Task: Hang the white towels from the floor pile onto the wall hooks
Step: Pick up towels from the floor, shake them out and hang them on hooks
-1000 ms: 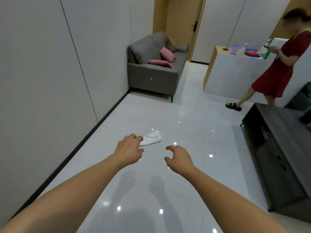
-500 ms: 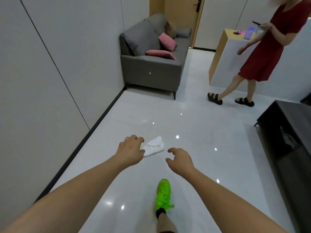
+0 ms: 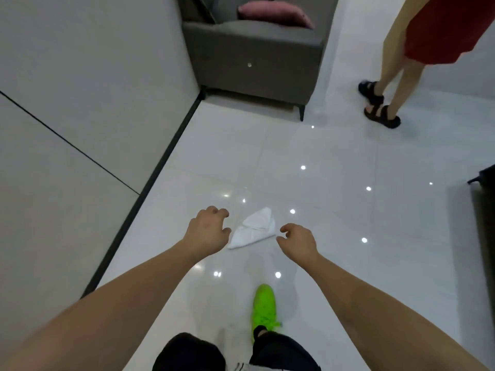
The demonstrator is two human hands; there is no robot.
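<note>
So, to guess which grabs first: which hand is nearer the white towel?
Left. The left hand overlaps the white towel's left end; the right hand hovers just beyond its right corner.

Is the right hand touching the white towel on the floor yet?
Apart. The head view shows bare tile between the right hand and the white towel.

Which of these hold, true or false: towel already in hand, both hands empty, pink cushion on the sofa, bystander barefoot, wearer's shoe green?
1. The left hand grips the white towel. False: the towel lies on the tiled floor, ungripped.
2. Both hands are open and empty, the right hand included. True.
3. A pink cushion lies on the grey sofa. True.
4. The bystander in the red dress is barefoot. False: black sandals.
5. The wearer's shoe is neon green. True.
</note>
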